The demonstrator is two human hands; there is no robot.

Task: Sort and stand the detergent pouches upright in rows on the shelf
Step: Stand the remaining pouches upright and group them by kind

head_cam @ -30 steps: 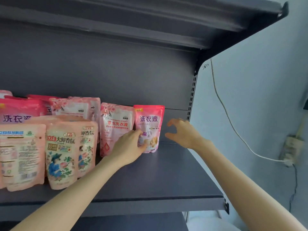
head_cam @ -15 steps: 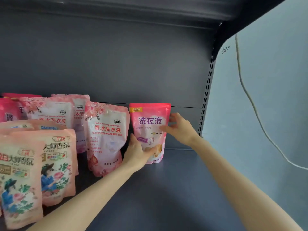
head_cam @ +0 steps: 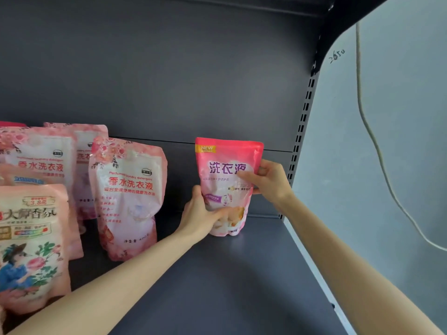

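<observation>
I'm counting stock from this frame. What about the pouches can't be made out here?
Head view:
- Floral pouch: cut off by the left edge; anything beyond is unseen.
- Rear pouch: mostly hidden behind the pale pink pouch in front.
- Bright pink pouch: print partly covered by the left hand and right hand; the rest is too small.
- Its base: unclear whether it rests on the shelf.

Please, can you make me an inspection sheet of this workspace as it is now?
Surface: dark grey shelf, pouches on its left part.
Job's things: bright pink pouch upright, apart from the others; floral pouch and peach pouch stand to its left.
Clutter: nothing seen.
Hands: left hand holds the pouch's lower left; right hand grips its right edge.
Cables: pale cable hangs down the wall.
Surroundings: grey back panel, slotted upright.
</observation>
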